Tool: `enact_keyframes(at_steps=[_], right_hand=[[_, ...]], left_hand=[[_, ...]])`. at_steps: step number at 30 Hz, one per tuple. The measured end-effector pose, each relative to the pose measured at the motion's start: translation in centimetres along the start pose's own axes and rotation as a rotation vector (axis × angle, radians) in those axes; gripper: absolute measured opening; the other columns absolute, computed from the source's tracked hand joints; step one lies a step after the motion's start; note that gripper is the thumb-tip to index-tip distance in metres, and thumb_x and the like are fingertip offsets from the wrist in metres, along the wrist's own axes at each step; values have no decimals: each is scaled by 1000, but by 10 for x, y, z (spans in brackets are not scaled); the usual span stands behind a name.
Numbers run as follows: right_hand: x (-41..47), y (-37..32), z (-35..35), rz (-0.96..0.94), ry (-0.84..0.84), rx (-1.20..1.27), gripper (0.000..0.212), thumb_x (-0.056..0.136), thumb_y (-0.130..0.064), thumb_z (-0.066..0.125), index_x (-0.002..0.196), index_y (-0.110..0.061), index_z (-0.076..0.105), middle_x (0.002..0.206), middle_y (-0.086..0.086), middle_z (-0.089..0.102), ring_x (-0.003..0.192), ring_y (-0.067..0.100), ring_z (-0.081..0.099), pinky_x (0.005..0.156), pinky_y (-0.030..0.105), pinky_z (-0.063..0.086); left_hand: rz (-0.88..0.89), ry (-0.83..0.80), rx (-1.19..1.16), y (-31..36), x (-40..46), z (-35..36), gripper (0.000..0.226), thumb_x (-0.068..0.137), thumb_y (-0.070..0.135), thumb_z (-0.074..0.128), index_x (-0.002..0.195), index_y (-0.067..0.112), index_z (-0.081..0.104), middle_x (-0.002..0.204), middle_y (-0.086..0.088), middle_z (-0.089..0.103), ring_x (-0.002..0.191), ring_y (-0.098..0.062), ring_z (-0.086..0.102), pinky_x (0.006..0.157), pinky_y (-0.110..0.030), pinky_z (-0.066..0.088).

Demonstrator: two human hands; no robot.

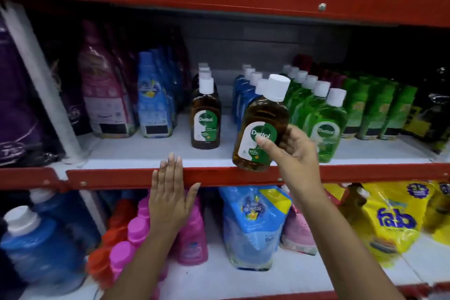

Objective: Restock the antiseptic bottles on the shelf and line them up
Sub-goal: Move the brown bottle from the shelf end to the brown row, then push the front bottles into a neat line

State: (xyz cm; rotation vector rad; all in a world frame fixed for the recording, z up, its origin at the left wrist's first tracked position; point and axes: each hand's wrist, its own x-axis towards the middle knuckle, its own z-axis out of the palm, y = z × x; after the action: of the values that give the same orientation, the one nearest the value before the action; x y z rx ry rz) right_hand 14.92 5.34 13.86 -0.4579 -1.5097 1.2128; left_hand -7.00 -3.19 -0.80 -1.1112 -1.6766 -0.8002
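My right hand [293, 153] grips a brown antiseptic bottle [261, 126] with a white cap, tilted slightly right, in front of the middle shelf's red edge [121, 176]. A row of matching brown antiseptic bottles [205, 114] stands upright on the white shelf board, running back from its front. A gap of bare shelf lies between that row and the held bottle. My left hand [170, 192] rests flat, fingers spread, against the red shelf edge, holding nothing.
A row of blue bottles [243, 95] and rows of green antiseptic bottles [323, 126] stand right of the gap. Blue [153, 102] and pink refill pouches [107, 100] stand to the left. The lower shelf holds pink bottles [192, 231], a blue pouch [253, 226] and yellow detergent bags [389, 219].
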Motion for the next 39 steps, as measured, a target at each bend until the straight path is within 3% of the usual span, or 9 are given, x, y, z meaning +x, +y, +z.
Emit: enact_keyframes(at_steps=[11, 15, 19, 26, 30, 32, 34, 37, 39], right_hand=[[25, 35, 74, 38, -129, -99, 27, 80, -7, 77, 104, -10, 65, 92, -3, 73, 80, -2, 70, 73, 16, 54], [32, 49, 79, 61, -135, -132, 25, 79, -14, 79, 100, -15, 65, 95, 0, 75, 86, 6, 72, 77, 23, 57], [35, 56, 81, 91, -138, -143, 31, 80, -17, 79, 105, -9, 64, 100, 4, 75, 93, 13, 72, 80, 27, 58], [33, 64, 81, 90, -171, -209, 33, 79, -27, 80, 107, -18, 64, 105, 2, 75, 98, 13, 71, 89, 42, 59], [22, 47, 75, 43, -181, -188, 39, 77, -49, 73, 111, -33, 64, 113, -6, 73, 108, 7, 67, 98, 40, 53], [18, 42, 79, 86, -136, -105, 58, 79, -58, 68, 128, -29, 59, 132, -6, 65, 124, 7, 59, 108, 39, 45], [9, 38, 81, 179, -50, 17, 75, 84, -58, 63, 146, -21, 44, 153, -3, 46, 138, 7, 44, 118, 37, 34], [-3, 40, 86, 256, 2, 120, 76, 88, -60, 53, 149, -18, 39, 156, -6, 40, 140, 4, 38, 121, 36, 28], [-8, 41, 90, 286, -17, 167, 69, 87, -63, 49, 143, -22, 49, 149, -8, 50, 132, -1, 47, 117, 31, 32]], left_hand=[[13, -37, 6, -4, -1, -1, 67, 99, 48, 29, 151, 11, 6, 160, -2, -2, 147, -20, 4, 120, -37, 6], [7, -39, 23, -3, 0, -2, 67, 100, 47, 28, 151, 11, 7, 160, -3, -1, 147, -20, 4, 120, -37, 5], [-1, -57, 41, -3, 1, -2, 67, 100, 47, 27, 151, 11, 5, 160, -4, 1, 147, -20, 2, 120, -36, 4], [-32, -163, 14, -3, 2, -10, 65, 100, 49, 27, 148, 7, 17, 155, -12, 19, 147, -20, 6, 120, -36, 6], [-131, -165, -138, 19, 34, -45, 66, 100, 50, 21, 149, 5, 20, 156, -11, 20, 147, -20, 12, 120, -34, 9], [-211, -178, -323, 28, 65, -53, 66, 99, 52, 18, 150, 9, 20, 158, -6, 19, 147, -14, 11, 119, -28, 8], [-442, -213, -604, 34, 89, -60, 71, 94, 62, 15, 149, 17, 24, 156, 5, 22, 144, -3, 14, 115, -16, 10], [-891, -242, -991, 36, 106, -61, 84, 85, 73, 14, 140, 18, 43, 146, 4, 43, 135, -6, 36, 110, -18, 22], [-1040, -260, -1116, 33, 112, -62, 90, 78, 76, 14, 130, 14, 55, 134, -2, 56, 124, -11, 51, 106, -25, 32]])
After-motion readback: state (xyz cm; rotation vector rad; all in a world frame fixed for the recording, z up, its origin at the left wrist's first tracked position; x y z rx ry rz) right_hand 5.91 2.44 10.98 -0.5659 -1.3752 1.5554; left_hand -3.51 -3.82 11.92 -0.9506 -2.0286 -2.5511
